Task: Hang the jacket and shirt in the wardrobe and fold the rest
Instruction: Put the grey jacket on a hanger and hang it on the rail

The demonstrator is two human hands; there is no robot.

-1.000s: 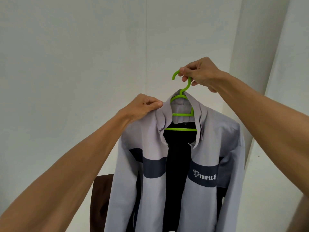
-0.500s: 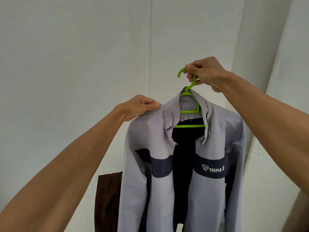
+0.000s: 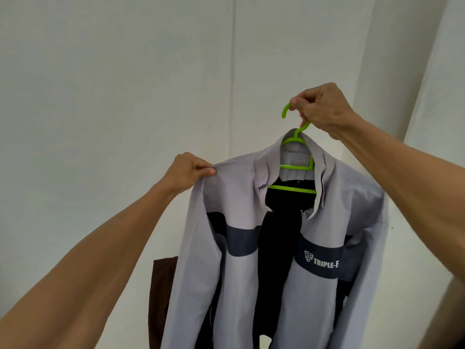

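A light grey shirt (image 3: 234,197) with a dark band across the chest hangs open on a bright green hanger (image 3: 298,167). My right hand (image 3: 319,109) grips the hanger's hook from above and holds it up in front of a white wall. My left hand (image 3: 188,172) pinches the shirt's left shoulder seam, stretching it out to the left. Dark lining shows down the open front. No wardrobe rail is visible.
A brown cloth (image 3: 161,293) hangs low behind the shirt on the left. White wall panels (image 3: 125,96) fill the background, with a corner edge (image 3: 417,96) running up the right side.
The hanger and shirt have shifted to the right. My left hand has slid from near the collar out to the shoulder, spreading the fabric.
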